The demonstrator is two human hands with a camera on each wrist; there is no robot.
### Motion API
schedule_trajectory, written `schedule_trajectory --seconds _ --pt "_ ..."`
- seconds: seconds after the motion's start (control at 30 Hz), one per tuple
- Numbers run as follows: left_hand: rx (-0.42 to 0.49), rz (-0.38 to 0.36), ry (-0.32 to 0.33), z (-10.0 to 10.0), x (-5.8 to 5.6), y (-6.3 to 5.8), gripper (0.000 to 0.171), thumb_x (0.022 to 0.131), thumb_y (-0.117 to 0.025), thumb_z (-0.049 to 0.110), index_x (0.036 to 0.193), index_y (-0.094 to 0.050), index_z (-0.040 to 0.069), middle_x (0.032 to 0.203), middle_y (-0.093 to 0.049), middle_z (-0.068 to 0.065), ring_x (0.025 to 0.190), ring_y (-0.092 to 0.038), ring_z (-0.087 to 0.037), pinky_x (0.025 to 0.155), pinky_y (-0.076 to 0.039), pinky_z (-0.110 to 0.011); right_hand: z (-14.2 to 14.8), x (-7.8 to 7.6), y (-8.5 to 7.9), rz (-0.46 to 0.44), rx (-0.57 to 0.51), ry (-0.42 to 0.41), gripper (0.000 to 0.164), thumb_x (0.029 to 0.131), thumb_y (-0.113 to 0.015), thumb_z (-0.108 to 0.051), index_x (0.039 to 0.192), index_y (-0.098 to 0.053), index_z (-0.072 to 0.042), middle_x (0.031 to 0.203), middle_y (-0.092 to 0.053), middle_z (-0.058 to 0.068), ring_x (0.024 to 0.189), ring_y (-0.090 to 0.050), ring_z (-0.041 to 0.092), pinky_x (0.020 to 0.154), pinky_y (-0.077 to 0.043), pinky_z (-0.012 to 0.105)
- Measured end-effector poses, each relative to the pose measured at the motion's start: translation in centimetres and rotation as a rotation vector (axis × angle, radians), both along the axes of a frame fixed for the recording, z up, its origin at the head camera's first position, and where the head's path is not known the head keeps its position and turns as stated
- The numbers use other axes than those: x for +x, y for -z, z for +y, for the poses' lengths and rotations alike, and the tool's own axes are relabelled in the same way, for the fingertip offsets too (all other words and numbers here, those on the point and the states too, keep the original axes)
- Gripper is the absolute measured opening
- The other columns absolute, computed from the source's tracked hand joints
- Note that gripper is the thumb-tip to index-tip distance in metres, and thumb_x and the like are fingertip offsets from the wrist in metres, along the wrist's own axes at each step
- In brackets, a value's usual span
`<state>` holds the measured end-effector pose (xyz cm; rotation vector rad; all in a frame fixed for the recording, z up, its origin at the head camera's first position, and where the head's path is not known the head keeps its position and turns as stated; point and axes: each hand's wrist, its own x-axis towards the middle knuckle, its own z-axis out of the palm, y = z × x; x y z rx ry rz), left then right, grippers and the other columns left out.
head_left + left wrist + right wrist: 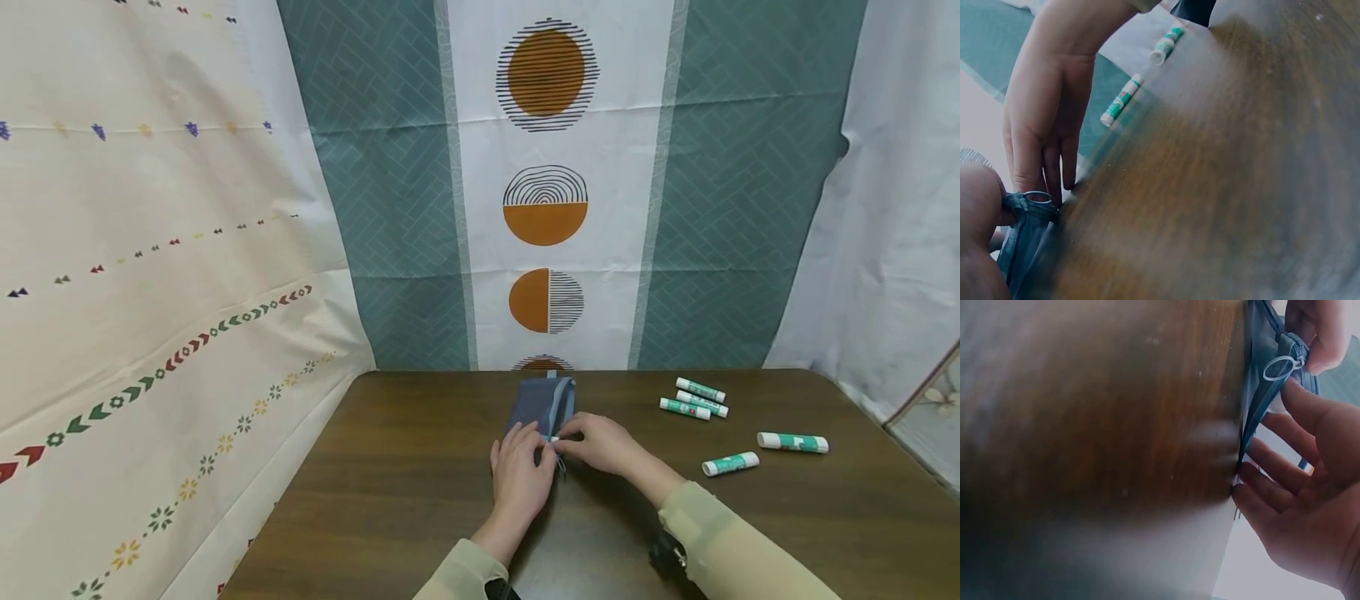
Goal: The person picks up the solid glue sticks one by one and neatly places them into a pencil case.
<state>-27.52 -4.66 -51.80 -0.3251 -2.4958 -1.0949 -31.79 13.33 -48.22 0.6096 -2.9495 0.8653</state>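
A dark blue zip pouch (534,402) with a lighter blue zipper lies toward the back of the table. My left hand (522,468) grips its near end, thumb and forefinger pinching the fabric beside the zipper. From the other side, my right hand (600,442) pinches the same end. In the right wrist view a metal ring pull (1278,369) hangs at the zipper's end, close to both hands' fingertips. There my right hand (1310,475) has its thumb on the pouch edge and its other fingers along the side. The inside of the pouch is hidden.
On the brown wooden table (405,483), several white tubes with green labels lie right of the pouch: a cluster at the back, one tube (731,464) nearer and another (792,442) farther right. Patterned curtains (390,183) hang behind the table.
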Motion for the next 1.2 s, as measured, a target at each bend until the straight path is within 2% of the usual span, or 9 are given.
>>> schedule_trajectory --seconds 0.23,0.57,0.8,0.97,1.1,1.2 --pt "-0.013 0.012 0.002 -0.1 -0.1 0.0 0.016 0.101 -0.067 0.017 0.086 -0.072 0.018 0.146 -0.072 -0.007 0.148 -0.055 -0.036 0.119 -0.027 -0.081 -0.6 -0.1 -0.2 -0.021 0.039 0.040 0.024 0.100 -0.081 -0.036 0.110 -0.087 -0.015 0.124 -0.075 0.009 0.115 -0.070 0.032 0.100 -0.057 0.057" --pt "0.011 0.028 0.000 0.1 -0.2 -0.1 0.017 0.102 -0.066 0.015 0.085 -0.071 0.017 0.144 -0.073 -0.007 0.146 -0.057 -0.036 0.118 -0.028 -0.082 -0.8 -0.2 -0.5 -0.009 0.060 0.025 0.020 0.101 -0.081 -0.032 0.111 -0.087 -0.016 0.124 -0.072 0.010 0.113 -0.069 0.031 0.097 -0.058 0.056" --pt "0.013 0.012 -0.006 0.1 0.0 0.3 0.019 0.100 -0.067 0.014 0.082 -0.068 0.019 0.144 -0.073 -0.005 0.146 -0.058 -0.034 0.119 -0.026 -0.080 -1.2 0.1 0.0 0.010 0.077 0.045 0.018 0.096 -0.087 -0.032 0.108 -0.088 -0.019 0.122 -0.072 0.007 0.111 -0.070 0.029 0.091 -0.060 0.053" --pt "0.008 0.009 -0.007 0.1 0.1 0.5 0.019 0.101 -0.068 0.014 0.082 -0.068 0.018 0.143 -0.074 -0.006 0.145 -0.058 -0.035 0.120 -0.026 -0.080 -1.0 0.0 0.2 -0.010 0.036 0.064 0.016 0.094 -0.089 -0.031 0.102 -0.086 -0.018 0.110 -0.074 0.002 0.099 -0.069 0.023 0.089 -0.059 0.049" --pt "0.014 0.012 -0.011 0.3 0.1 0.3 0.019 0.101 -0.067 0.014 0.082 -0.069 0.018 0.142 -0.074 -0.006 0.145 -0.059 -0.035 0.120 -0.026 -0.079 -0.5 -0.3 0.0 -0.042 -0.034 0.061 0.011 0.094 -0.089 -0.027 0.097 -0.084 -0.018 0.095 -0.073 -0.004 0.087 -0.062 0.017 0.083 -0.056 0.045" --pt "0.012 0.017 -0.017 0.3 0.0 0.1 0.019 0.100 -0.068 0.014 0.082 -0.068 0.018 0.141 -0.075 -0.006 0.143 -0.060 -0.034 0.119 -0.028 -0.079 -0.2 -0.4 -0.3 -0.059 -0.055 0.053 0.009 0.095 -0.088 -0.026 0.096 -0.084 -0.018 0.093 -0.072 -0.006 0.086 -0.059 0.015 0.082 -0.054 0.043"
